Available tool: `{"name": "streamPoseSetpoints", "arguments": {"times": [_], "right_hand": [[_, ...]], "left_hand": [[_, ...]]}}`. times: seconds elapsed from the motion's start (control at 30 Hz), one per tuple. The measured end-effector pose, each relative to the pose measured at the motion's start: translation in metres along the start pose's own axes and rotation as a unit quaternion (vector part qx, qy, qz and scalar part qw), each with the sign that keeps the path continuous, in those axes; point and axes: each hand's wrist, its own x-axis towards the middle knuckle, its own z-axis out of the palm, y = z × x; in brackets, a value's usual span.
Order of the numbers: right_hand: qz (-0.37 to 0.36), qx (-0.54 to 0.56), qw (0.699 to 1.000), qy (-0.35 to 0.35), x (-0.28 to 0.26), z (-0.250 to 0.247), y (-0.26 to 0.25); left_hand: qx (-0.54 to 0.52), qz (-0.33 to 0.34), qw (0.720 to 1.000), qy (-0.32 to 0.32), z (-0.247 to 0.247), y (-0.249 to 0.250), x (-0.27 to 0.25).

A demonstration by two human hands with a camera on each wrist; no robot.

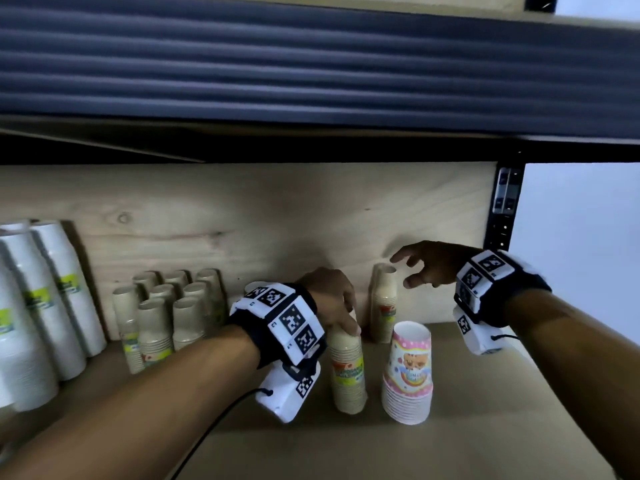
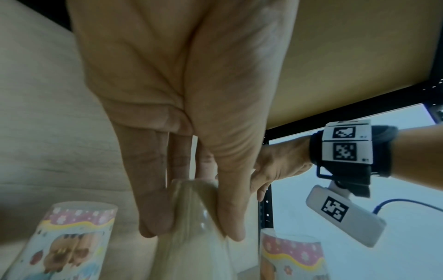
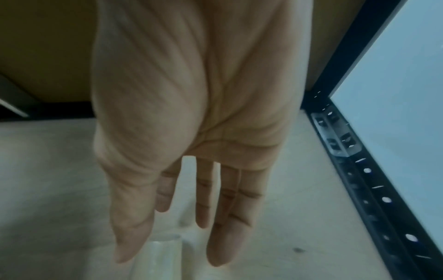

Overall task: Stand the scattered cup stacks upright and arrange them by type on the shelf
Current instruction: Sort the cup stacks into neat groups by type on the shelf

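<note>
L hand grips the top of an upright kraft-brown cup stack in clear wrap w/ a yellow-red label, centre of the shelf board. In the left wrist view the fingers and thumb curl down either side of that stack's narrow top end, pinching it.

R hand hovers spread, fingers relaxed & apart, holding nothing; it's just at 3 o'clock of the top of a second kraft-brown stack, which stands upright against the plywood back panel. Can't tell if a fingertip touches it. The right wrist view shows the R hand's straight fingers above a wrapped cup top, blurry.

Pink cartoon-print cup stack stands rims-down just at 3 o'clock of the gripped stack, near the front; it's at 6 o'clock of the second kraft stack. The left wrist view shows the same pink print on a stack at lower left and another at lower right.

At 9 o'clock of the L hand: a cluster of kraft-brown stacks, upright, packed in rows by the back panel. Further toward 9 o'clock, tall white cup stacks w/ green-yellow logos, at the frame's left edge.

Both wrists carry black bands w/ white marker-tag blocks. Black metal upright at the shelf's R end.
</note>
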Motion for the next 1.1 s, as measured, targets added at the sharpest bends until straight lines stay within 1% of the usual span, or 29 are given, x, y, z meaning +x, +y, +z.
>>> {"name": "streamPoseSetpoints", "arguments": {"times": [0.13,0.23,0.37,0.47,0.57,0.73,0.8,0.87,1.0,1.1], "right_hand": [[-0.033,0.002,0.999,-0.022,0.027,0.008,0.001],[-0.061,0.008,0.998,-0.022,0.044,0.017,0.005],[-0.062,0.069,0.996,-0.017,0.057,0.027,0.012],[-0.052,0.103,0.993,-0.014,0.057,0.029,0.018],[-0.043,0.108,0.993,-0.002,0.050,0.026,0.024],[-0.036,0.121,0.991,0.050,0.032,0.015,0.032],[-0.044,0.122,0.989,0.072,0.024,0.008,0.028],[-0.052,0.124,0.988,0.080,0.017,0.004,0.019],[-0.068,0.144,0.986,0.059,0.005,-0.001,-0.009],[-0.082,0.131,0.987,0.045,-0.006,-0.004,-0.039]], "left_hand": [[-0.007,-0.001,1.000,0.001,-0.006,-0.012,0.004],[-0.007,0.002,1.000,0.006,-0.007,-0.019,0.008],[-0.016,0.003,1.000,-0.007,-0.003,-0.024,0.015],[-0.017,0.008,1.000,-0.017,0.002,-0.024,0.019],[-0.024,0.012,1.000,-0.013,0.004,-0.023,0.021],[-0.014,0.021,0.999,-0.027,0.011,-0.021,0.015],[-0.020,0.024,0.999,-0.021,0.010,-0.023,0.010],[-0.019,0.021,0.999,-0.014,0.005,-0.027,0.004],[-0.040,-0.001,0.999,-0.010,-0.009,-0.042,-0.014],[-0.027,-0.011,1.000,0.003,-0.019,-0.055,-0.035]]}}
